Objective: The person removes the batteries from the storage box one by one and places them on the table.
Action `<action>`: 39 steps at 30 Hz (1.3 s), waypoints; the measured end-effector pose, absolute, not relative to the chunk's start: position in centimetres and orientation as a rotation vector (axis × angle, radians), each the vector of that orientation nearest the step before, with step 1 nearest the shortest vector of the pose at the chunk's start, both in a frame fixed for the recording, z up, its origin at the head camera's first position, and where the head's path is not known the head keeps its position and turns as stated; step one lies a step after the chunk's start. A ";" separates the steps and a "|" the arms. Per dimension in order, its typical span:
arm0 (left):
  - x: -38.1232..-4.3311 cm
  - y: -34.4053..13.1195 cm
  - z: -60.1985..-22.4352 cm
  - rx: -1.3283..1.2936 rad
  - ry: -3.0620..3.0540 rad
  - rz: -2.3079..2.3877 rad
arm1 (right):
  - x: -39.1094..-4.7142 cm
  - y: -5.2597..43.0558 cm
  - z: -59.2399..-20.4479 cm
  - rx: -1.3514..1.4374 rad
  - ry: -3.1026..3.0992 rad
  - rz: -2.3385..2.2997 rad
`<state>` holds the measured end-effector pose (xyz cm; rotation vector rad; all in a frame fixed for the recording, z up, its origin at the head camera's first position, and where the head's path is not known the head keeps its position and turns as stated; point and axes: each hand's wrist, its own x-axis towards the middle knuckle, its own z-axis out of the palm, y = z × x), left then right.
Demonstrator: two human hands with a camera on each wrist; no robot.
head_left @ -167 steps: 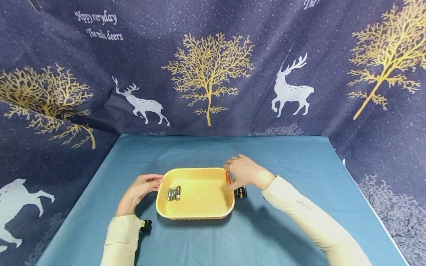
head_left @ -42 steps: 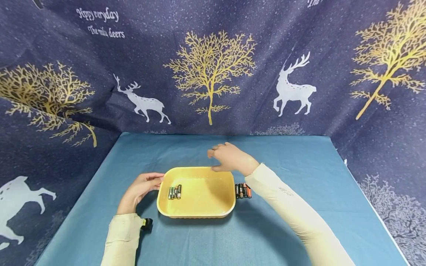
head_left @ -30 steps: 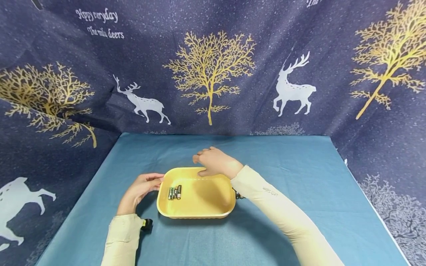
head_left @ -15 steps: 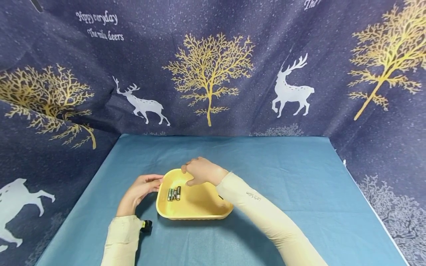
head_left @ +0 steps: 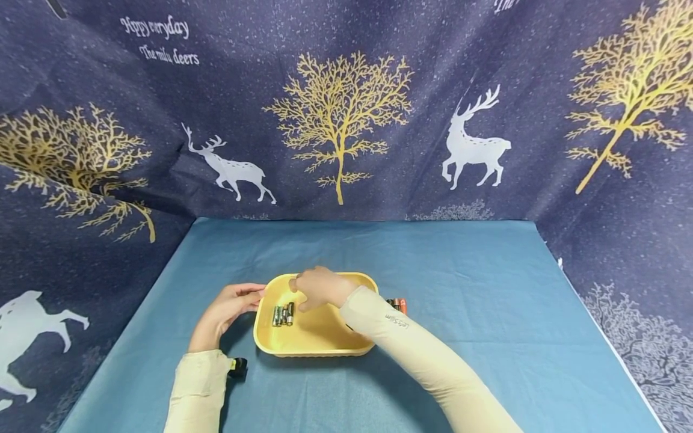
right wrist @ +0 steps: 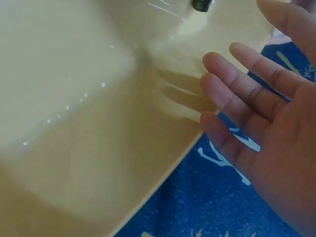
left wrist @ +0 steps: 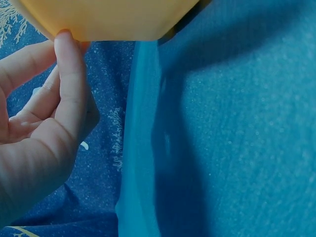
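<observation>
A shallow yellow plastic basin (head_left: pixel 314 353) sits on the blue cloth, with several AA-size batteries (head_left: pixel 290 314) lined up side by side in its left part. My left hand (head_left: pixel 224 310) pinches the basin's left rim, thumb on the near face in the left wrist view. Over the basin's back half hovers my right hand (head_left: pixel 323 285), its thumb just right of the batteries. Its fingers (right wrist: pixel 242 91) are spread and hold nothing in the right wrist view, where a battery's dark end (right wrist: pixel 201 5) shows at the top.
More batteries (head_left: pixel 403 305), one orange-red, lie just outside the basin's right wall, partly behind my right sleeve (head_left: pixel 400 337). A small black object (head_left: pixel 239 368) is at my left cuff. A dark curtain (head_left: pixel 346 120) with deer and trees hangs behind the table.
The red battery that my right hand held at the right rim was set down among the dark ones outside. The emptied hand then moved left over the basin. My left hand kept its place.
</observation>
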<state>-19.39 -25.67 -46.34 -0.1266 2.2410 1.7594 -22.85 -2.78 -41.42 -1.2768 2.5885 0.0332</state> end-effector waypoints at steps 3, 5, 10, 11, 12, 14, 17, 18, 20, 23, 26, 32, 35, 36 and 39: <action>-19.4 -25.6 -46.4 -0.131 2.239 1.762 | -23.0 -3.0 -41.9 -1.263 2.586 0.050; -19.4 -25.6 -46.4 -0.130 2.243 1.756 | -23.0 -3.1 -42.2 -1.265 2.588 0.067; -19.4 -25.6 -46.3 -0.136 2.250 1.750 | -22.9 -3.8 -42.9 -1.307 2.567 0.094; -19.4 -25.6 -46.3 -0.131 2.250 1.748 | -22.9 -4.0 -43.0 -1.316 2.561 0.099; -19.5 -25.6 -46.3 -0.131 2.249 1.749 | -22.8 -4.2 -43.1 -1.324 2.561 0.115; -19.5 -25.7 -46.4 -0.127 2.246 1.754 | -22.7 -4.5 -43.4 -1.328 2.568 0.147; -19.5 -25.7 -46.4 -0.121 2.239 1.759 | -22.5 -5.0 -43.7 -1.322 2.579 0.202; -19.6 -25.8 -46.4 -0.121 2.235 1.763 | -22.5 -5.2 -43.9 -1.322 2.587 0.232; -19.5 -25.8 -46.5 -0.124 2.225 1.769 | -22.3 -5.5 -44.1 -1.328 2.594 0.292; -19.5 -25.9 -46.6 -0.118 2.218 1.772 | -22.2 -5.8 -44.3 -1.330 2.609 0.358; -19.5 -25.8 -46.6 -0.124 2.208 1.781 | -22.1 -6.0 -44.3 -1.316 2.618 0.366; -19.4 -25.8 -46.6 -0.126 2.211 1.780 | -22.0 -6.2 -44.6 -1.238 2.627 0.356; -19.5 -25.9 -46.6 -0.127 2.210 1.788 | -22.0 -6.3 -44.8 -1.214 2.635 0.358; -19.5 -25.9 -46.7 -0.115 2.209 1.789 | -22.0 -6.3 -44.8 -1.211 2.637 0.363; -19.4 -25.9 -46.7 -0.110 2.201 1.802 | -22.0 -6.4 -44.9 -1.206 2.639 0.366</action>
